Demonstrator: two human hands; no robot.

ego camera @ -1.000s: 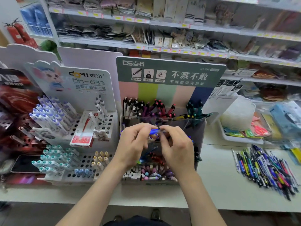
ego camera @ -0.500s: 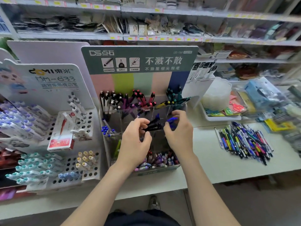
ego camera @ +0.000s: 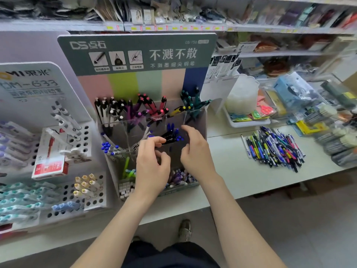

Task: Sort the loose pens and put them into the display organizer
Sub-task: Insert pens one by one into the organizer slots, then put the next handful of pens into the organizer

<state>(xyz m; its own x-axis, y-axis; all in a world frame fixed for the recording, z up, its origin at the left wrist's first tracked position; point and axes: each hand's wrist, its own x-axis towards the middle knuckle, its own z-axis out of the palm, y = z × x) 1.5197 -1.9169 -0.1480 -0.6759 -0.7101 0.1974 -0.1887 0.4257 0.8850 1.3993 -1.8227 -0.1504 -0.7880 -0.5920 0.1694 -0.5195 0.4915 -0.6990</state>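
counter (ego camera: 231, 167) | display organizer (ego camera: 146, 84) centre | loose pens (ego camera: 274, 147) right | white tray (ego camera: 249, 123) behind pens

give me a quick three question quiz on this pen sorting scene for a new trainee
1. True or false: the pile of loose pens lies to the left of the display organizer.
2. Which pens stand at the right end of the organizer's back row? A pink, B dark green, C white.
3. Short answer: which hand is nearer the loose pile?

Key
1. False, it lies to the right.
2. B, the dark green pens.
3. The right hand; the left hand is farther away.
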